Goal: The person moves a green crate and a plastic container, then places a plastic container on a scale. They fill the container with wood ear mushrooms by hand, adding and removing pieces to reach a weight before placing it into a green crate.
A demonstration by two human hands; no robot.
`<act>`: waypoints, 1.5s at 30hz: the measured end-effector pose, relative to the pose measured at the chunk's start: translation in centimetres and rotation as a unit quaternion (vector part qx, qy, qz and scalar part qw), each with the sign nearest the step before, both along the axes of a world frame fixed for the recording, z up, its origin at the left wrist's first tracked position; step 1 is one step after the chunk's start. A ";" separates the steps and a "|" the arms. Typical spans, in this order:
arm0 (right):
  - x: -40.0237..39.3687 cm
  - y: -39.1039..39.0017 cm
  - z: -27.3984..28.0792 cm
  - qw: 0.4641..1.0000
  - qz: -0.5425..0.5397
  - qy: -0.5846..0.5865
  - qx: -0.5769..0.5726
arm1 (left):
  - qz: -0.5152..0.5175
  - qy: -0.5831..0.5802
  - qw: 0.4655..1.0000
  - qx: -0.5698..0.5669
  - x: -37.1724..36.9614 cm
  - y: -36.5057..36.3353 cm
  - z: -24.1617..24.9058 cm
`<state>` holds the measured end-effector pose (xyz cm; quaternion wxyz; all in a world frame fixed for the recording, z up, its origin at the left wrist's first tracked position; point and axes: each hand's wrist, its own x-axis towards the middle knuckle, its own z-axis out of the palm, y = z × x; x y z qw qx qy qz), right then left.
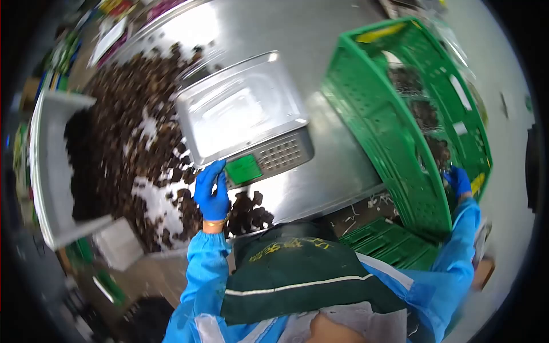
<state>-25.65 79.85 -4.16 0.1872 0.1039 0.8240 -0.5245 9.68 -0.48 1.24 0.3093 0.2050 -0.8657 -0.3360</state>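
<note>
My left hand (211, 191), in a blue glove, is beside the near left corner of a digital scale (280, 155). Its fingers are partly bent, with the thumb apart and nothing visible between them. The scale has a shiny metal pan (240, 108), a green display (243, 169) and a keypad. Over the near end of a tall green crate (372, 126) reaches my right hand (459, 182), also gloved in blue. Its fingertips are at the edge of a clear pack of dark brown pieces (439, 150), partly hidden by the crate wall. Similar packs (424, 114) lie farther along inside.
Loose dark brown pieces (131, 108) cover the left of the metal table (337, 137), with a small heap (250, 214) near its front edge. A white bin (48, 166) lies tipped at the left. Another green crate (389, 243) sits low, below the tall one.
</note>
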 end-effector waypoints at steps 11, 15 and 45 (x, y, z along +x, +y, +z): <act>5.4 -46.3 20.3 0.962 0.023 0.273 -0.005 | 0.288 -0.174 0.940 -0.060 17.0 -20.5 -12.0; 19.8 -65.8 17.9 0.920 0.325 0.187 -0.116 | 0.448 -0.237 0.860 0.061 18.2 -29.7 -11.8; 25.3 -89.2 7.8 0.869 0.098 0.341 -0.345 | -0.063 0.298 0.800 0.516 -6.5 -13.0 2.5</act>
